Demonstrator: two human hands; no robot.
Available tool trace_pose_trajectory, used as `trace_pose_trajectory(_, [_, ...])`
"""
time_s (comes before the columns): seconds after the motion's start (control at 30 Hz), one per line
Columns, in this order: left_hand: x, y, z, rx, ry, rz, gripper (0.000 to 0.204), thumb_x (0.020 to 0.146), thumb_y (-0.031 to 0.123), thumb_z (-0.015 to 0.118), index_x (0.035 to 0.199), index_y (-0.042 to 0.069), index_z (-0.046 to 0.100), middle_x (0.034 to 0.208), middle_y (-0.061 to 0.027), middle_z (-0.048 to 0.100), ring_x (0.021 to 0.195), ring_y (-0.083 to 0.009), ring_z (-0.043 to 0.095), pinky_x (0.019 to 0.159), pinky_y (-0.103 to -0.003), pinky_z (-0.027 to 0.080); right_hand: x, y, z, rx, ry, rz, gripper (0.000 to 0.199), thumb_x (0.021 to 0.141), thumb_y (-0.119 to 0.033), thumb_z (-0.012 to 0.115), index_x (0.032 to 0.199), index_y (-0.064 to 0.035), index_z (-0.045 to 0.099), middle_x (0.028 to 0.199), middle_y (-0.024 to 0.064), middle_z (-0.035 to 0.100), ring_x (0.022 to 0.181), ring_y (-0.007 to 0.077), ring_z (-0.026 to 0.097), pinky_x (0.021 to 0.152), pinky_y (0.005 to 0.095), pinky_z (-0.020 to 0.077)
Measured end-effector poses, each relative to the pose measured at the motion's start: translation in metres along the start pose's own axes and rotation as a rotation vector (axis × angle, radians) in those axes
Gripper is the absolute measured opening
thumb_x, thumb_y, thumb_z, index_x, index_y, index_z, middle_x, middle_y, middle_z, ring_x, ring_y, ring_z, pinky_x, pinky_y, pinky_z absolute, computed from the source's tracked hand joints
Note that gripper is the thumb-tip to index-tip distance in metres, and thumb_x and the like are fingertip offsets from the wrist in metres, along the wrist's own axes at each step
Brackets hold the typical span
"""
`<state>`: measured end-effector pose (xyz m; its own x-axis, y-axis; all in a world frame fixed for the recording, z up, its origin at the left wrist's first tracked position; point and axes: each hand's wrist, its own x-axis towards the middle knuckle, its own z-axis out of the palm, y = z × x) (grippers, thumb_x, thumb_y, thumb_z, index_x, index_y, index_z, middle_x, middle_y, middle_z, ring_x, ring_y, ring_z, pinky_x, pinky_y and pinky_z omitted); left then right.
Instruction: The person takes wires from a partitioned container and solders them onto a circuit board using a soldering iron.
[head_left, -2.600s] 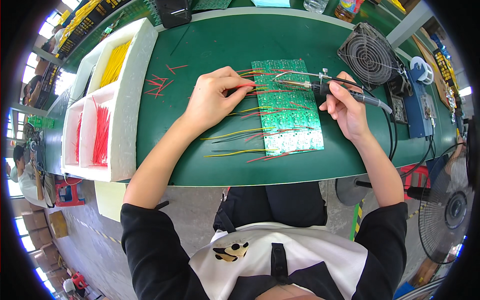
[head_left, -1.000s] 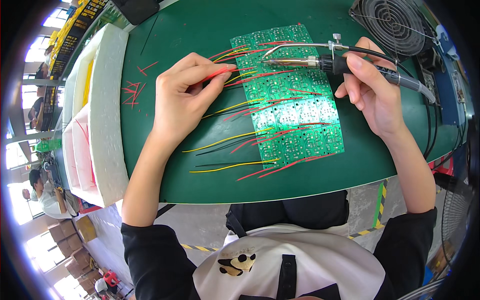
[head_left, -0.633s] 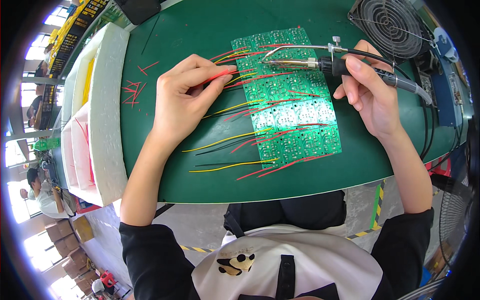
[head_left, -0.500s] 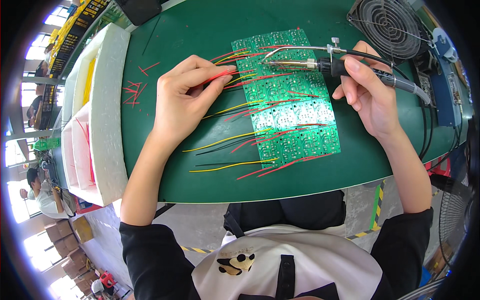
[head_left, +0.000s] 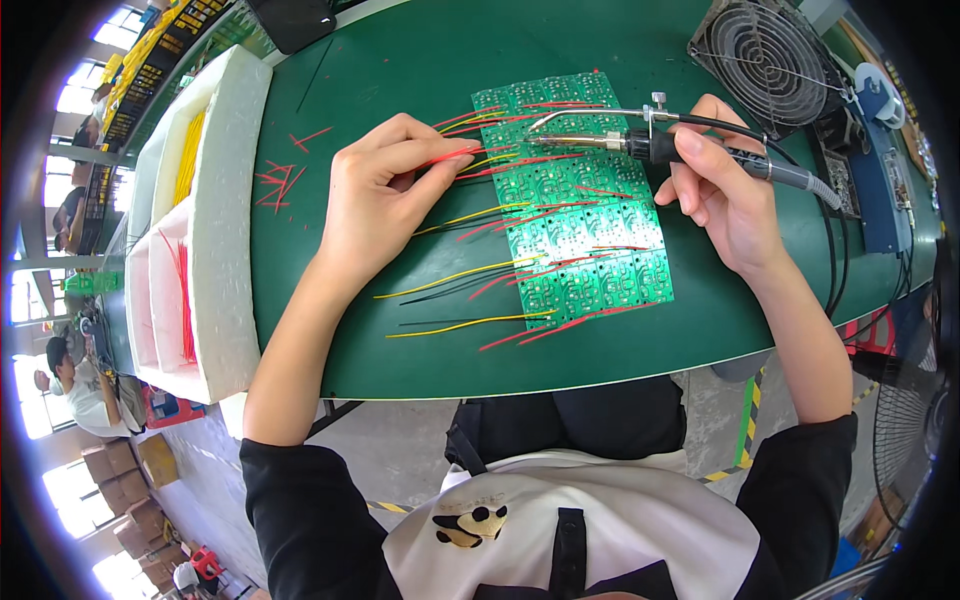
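A green circuit board panel (head_left: 583, 205) lies on the green table mat (head_left: 400, 330), with several red and yellow wires sticking out of it toward the left. My left hand (head_left: 385, 195) pinches a red wire (head_left: 447, 157) against the panel's upper left edge. My right hand (head_left: 722, 190) grips a soldering iron (head_left: 690, 150) by its black handle. The iron's metal tip (head_left: 545, 140) points left over the top rows of the panel, close to the held wire's end.
White foam trays (head_left: 205, 230) with yellow and red wires stand at the left. Loose red wire pieces (head_left: 280, 180) lie beside them. A round grille fan (head_left: 765, 65) and a blue soldering station (head_left: 880, 150) sit at the upper right. Another person (head_left: 75, 380) sits far left.
The view has moved closer to the board since the earliest frame. Over the last second both hands keep the same hold, with only slight shifts at the panel's top edge.
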<state>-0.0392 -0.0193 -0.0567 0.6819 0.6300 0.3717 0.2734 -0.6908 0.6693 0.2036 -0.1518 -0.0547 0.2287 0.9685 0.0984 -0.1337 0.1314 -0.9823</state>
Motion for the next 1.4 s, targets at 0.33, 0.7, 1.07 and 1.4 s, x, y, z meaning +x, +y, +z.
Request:
trace_pose_trajectory(0.33, [0.0004,0.0011,0.0006,0.044,-0.002,0.018,0.014,0.075,0.0,0.065,0.087,0.006,0.071,0.074,-0.0038,0.06,0.055,-0.0073,0.05,0.047,-0.02,0.039,0.0001,-0.0003,0.0008,-0.052,0.006,0.012,0.022,0.085,-0.022,0.057,0.077,-0.0076,0.043,0.05,-0.0013,0.042,0.038,0.0033,0.037,0.05,0.0197,0.0491])
trace_pose_trajectory(0.7, [0.0002,-0.0013,0.001,0.042,0.013,0.031,0.014,0.075,0.0,0.065,0.086,0.006,0.071,0.074,-0.0039,0.059,0.054,-0.0072,0.05,0.046,-0.02,0.038,0.0003,0.0001,0.0012,-0.072,0.003,0.011,0.024,0.085,-0.024,0.058,0.076,-0.0076,0.043,0.051,-0.0015,0.042,0.038,0.0031,0.038,0.049,0.0189,0.0485])
trace_pose_trajectory(1.07, [-0.0003,-0.0027,0.0015,0.038,0.018,0.038,0.014,0.076,0.001,0.065,0.087,0.007,0.071,0.073,-0.0034,0.059,0.053,-0.0071,0.049,0.046,-0.02,0.038,-0.0005,-0.0009,0.0027,-0.035,0.01,0.021,0.022,0.086,-0.023,0.056,0.078,-0.0075,0.044,0.05,0.0004,0.044,0.037,0.0045,0.038,0.053,0.0213,0.0504])
trace_pose_trajectory(1.4, [-0.0001,-0.0031,0.0017,0.039,0.023,0.03,0.013,0.075,0.002,0.066,0.086,0.007,0.071,0.072,-0.003,0.059,0.052,-0.0069,0.048,0.045,-0.021,0.037,0.0,-0.0013,0.0009,-0.018,0.019,0.02,0.019,0.087,-0.021,0.055,0.078,-0.0076,0.044,0.05,0.0,0.044,0.038,0.0042,0.038,0.054,0.0224,0.0505])
